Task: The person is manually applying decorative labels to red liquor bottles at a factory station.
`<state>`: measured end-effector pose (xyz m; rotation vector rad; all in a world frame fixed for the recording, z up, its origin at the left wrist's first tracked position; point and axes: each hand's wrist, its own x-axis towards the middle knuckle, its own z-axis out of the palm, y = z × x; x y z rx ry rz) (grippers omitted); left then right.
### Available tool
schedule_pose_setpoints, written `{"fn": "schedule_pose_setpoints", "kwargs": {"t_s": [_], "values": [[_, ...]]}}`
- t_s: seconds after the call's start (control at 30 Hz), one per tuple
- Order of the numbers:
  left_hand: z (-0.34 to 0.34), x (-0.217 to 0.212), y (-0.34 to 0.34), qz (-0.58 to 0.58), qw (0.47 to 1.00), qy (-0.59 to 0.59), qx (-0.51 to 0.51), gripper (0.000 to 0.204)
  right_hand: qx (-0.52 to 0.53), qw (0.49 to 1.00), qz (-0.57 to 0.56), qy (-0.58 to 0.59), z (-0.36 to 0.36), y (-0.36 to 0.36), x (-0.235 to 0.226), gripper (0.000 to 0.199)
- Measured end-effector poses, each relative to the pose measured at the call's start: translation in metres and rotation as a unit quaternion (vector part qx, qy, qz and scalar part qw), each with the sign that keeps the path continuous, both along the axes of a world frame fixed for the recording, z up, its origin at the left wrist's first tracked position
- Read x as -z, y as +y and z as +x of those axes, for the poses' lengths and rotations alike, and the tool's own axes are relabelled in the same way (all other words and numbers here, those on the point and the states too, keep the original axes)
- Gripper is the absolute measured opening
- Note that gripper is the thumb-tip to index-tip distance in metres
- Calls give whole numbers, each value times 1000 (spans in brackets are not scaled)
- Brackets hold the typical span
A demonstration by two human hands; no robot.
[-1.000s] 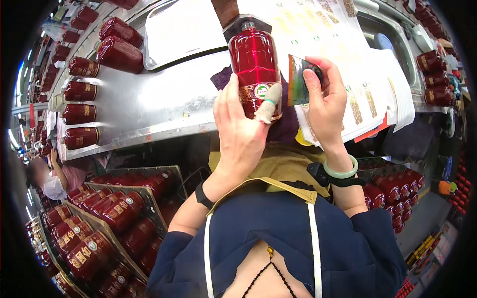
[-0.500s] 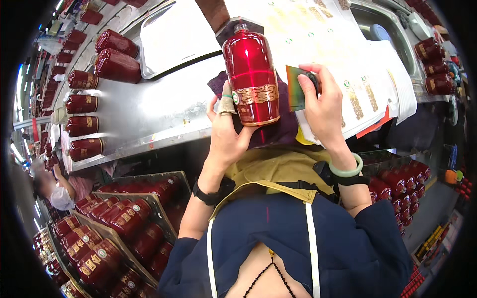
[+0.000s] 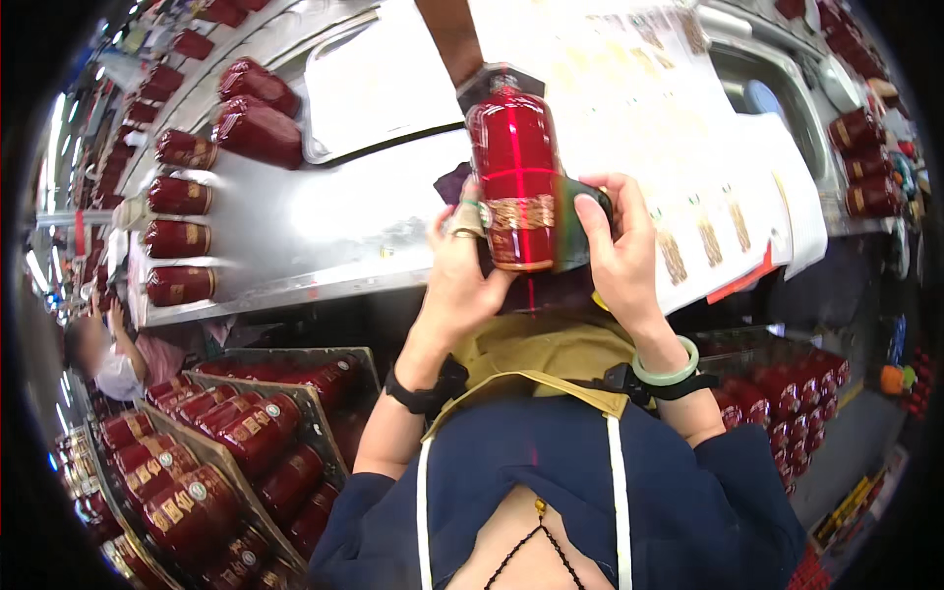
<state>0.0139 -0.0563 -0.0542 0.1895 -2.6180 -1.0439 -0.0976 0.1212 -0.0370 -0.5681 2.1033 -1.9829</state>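
Observation:
A glossy dark-red bottle (image 3: 513, 143) lies with its neck away from me against a dark notched rest (image 3: 534, 82). Around its lower part runs a patterned gold label (image 3: 521, 212), and thin red light lines cross its body. My left hand (image 3: 460, 265), with a wrapped finger, grips the bottle's lower left side. In my right hand (image 3: 624, 246) is a flat greenish scraper (image 3: 572, 221), pinched between thumb and fingers and held against or very close to the bottle's right side; motion blur hides the exact contact. Dark purple cloth (image 3: 452, 185) shows beside the bottle.
White sheets with gold labels (image 3: 704, 231) cover the bench's right side, near a metal sink (image 3: 792, 98). A white tray (image 3: 379, 84) and several red bottles (image 3: 180, 238) stand left. Crates of bottles (image 3: 251, 433) flank me below. Another person (image 3: 118, 359) sits far left.
My right hand has brought the scraper leftward and down to the bottle's right side. My left hand keeps its grip. The whole view has shifted slightly.

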Motion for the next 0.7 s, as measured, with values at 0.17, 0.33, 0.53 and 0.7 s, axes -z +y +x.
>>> {"fn": "schedule_pose_setpoints", "kwargs": {"t_s": [0.17, 0.33, 0.53, 0.7], "values": [[1, -21, 13, 24, 998, 30, -45, 96, 88, 993, 75, 7, -19, 3, 6, 17], [7, -31, -12, 74, 996, 37, -14, 103, 79, 997, -8, 2, -40, 27, 17, 20], [-28, -13, -121, 1, 978, 40, -203, 66, 81, 995, -51, -10, -36, 23, 10, 17], [-65, -7, -198, -42, 981, -6, -187, 58, 61, 998, -1, -28, -32, 22, 5, 18]]}}
